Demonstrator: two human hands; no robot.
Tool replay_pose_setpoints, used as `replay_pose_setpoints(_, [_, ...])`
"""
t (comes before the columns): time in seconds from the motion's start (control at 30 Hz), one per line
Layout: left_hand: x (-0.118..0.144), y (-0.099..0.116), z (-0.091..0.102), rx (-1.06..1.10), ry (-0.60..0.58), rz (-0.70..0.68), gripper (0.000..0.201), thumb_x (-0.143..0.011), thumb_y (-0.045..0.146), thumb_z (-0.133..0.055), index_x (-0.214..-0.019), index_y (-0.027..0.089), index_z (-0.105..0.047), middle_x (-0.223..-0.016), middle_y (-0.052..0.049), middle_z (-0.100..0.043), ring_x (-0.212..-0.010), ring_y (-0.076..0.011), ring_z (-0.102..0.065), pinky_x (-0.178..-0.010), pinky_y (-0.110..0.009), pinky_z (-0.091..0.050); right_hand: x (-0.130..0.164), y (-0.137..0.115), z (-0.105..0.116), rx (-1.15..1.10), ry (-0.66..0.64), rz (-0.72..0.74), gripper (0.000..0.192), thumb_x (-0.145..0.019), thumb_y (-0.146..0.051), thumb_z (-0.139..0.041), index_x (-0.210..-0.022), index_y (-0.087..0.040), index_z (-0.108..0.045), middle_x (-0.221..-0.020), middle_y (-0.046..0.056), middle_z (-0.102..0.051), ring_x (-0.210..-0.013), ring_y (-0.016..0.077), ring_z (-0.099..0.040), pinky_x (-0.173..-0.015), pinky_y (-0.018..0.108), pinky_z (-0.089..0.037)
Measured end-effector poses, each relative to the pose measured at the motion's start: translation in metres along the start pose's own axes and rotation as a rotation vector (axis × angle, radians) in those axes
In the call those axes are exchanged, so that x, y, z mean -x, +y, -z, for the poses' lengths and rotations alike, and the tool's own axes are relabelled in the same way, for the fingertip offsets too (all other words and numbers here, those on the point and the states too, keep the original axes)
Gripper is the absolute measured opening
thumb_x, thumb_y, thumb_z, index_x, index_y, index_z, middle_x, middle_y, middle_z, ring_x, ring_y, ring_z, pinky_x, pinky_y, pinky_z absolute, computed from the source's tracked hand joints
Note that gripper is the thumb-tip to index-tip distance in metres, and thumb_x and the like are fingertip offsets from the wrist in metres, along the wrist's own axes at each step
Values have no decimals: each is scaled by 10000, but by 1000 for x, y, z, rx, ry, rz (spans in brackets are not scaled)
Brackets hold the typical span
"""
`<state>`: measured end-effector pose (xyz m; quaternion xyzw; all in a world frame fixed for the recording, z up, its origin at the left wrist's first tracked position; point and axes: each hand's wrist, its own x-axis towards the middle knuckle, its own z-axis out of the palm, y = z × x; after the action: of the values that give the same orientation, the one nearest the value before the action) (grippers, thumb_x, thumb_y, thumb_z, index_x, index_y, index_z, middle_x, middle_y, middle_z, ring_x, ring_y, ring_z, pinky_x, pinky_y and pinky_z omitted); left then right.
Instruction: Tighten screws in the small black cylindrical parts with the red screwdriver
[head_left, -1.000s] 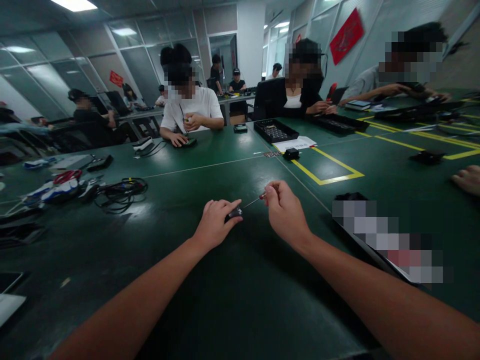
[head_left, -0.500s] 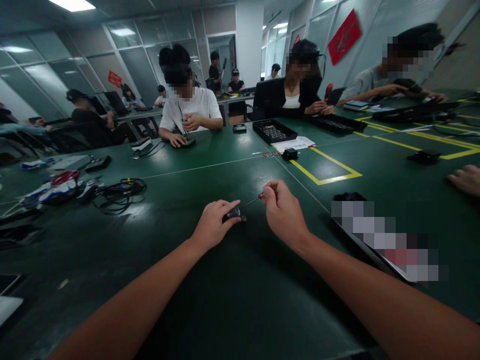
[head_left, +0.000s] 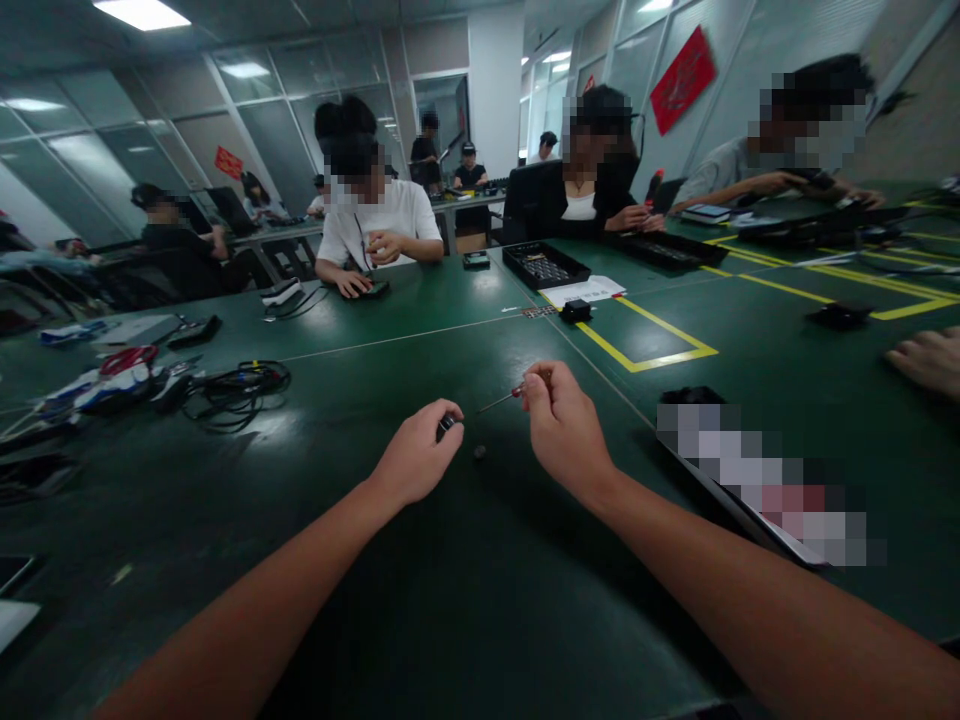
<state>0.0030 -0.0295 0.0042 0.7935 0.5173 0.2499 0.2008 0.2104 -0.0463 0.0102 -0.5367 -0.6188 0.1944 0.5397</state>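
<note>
My left hand [head_left: 416,450] is closed around a small dark cylindrical piece [head_left: 448,427] with a shiny rim, just above the green table. Most of that piece is hidden by my fingers. In my right hand [head_left: 559,415] is a thin screwdriver [head_left: 499,400] with a red handle, its shaft pointing left toward the left hand. The screwdriver's tip is apart from the dark piece. On the table between the two hands lies a small round dark part [head_left: 480,453], touched by neither.
Bundled black cables [head_left: 240,390] lie on the left. A long dark tray [head_left: 720,480] with a blurred paper is at the right, beside my forearm. Beyond stand a small black block [head_left: 577,310] and a black parts tray [head_left: 546,265]. A co-worker's hand [head_left: 926,360] rests at the right edge.
My left hand has drawn left and slightly down with the dark piece, away from the small round part and the screwdriver tip. My right hand stays nearly in place.
</note>
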Motion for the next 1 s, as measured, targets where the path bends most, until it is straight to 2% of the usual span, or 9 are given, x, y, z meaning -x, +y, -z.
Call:
replay_pose_setpoints(0.1, [0,5,1,-102,-133,29,255,-919,466,-639,-965,224,-705,-931,-46,-734,-839,-242,-670,-733,-360,-484,0,0,0,-5,2,5,187,-1032,-369,-409,-972,-240,-530,-847,49,-685,-793,233,-658,-711,359,-447])
replay_pose_setpoints(0.2, [1,7,-3,-138,-221,-1,243,-911,450,-658,-1037,255,-728,-994,-41,-757,-874,-249,-692,-701,-342,-478,1,0,0,-1,9,14,181,-1031,-365,-411,-985,-240,-532,-859,51,-692,-780,229,-653,-715,360,-448])
replay_pose_setpoints(0.33, [-1,7,-14,-223,-264,-67,345,-905,433,-657,-1201,271,-727,-1112,-70,-761,-959,-277,-705,-730,-349,-514,1,0,1,9,5,27,171,-1030,-361,-412,-995,-246,-533,-861,46,-697,-776,230,-654,-715,361,-446])
replay_pose_setpoints(0.47, [-9,9,-18,-293,-309,-132,278,-918,375,-627,-1129,274,-777,-1094,-71,-769,-972,-286,-705,-798,-384,-533,2,0,1,9,-4,27,175,-1030,-372,-418,-997,-247,-536,-859,47,-704,-768,232,-655,-710,360,-444])
replay_pose_setpoints(0.6, [-15,7,-12,-240,-288,-105,231,-908,349,-613,-1035,280,-794,-1038,-56,-778,-951,-278,-713,-796,-371,-530,2,0,1,8,-7,31,177,-1028,-370,-420,-986,-250,-542,-851,44,-702,-762,229,-654,-705,356,-444])
replay_pose_setpoints(0.7, [-15,-2,1,-14,-273,41,255,-907,387,-593,-1022,232,-760,-958,-59,-766,-768,-224,-714,-698,-331,-522,3,0,1,14,-19,25,190,-1030,-378,-420,-983,-244,-547,-842,42,-698,-739,220,-642,-692,352,-441])
replay_pose_setpoints(0.8, [-10,-18,22,250,-233,221,266,-885,383,-613,-1039,191,-714,-959,-59,-743,-615,-155,-647,-596,-288,-483,2,0,1,11,-34,19,201,-1032,-385,-421,-978,-241,-550,-844,44,-696,-741,217,-640,-689,351,-442])
replay_pose_setpoints(0.87, [-5,-33,41,361,-148,315,291,-874,358,-636,-1098,187,-708,-976,-59,-725,-625,-133,-608,-562,-258,-445,2,0,1,6,-40,16,204,-1032,-388,-423,-976,-241,-553,-850,46,-694,-753,220,-644,-690,353,-444])
replay_pose_setpoints(1.0, [15,-67,85,578,131,537,276,-875,266,-653,-1118,148,-710,-796,-20,-618,-627,-115,-544,-525,-214,-391,3,0,1,-2,-44,6,203,-1025,-390,-430,-969,-240,-555,-833,44,-692,-749,223,-644,-680,356,-447])
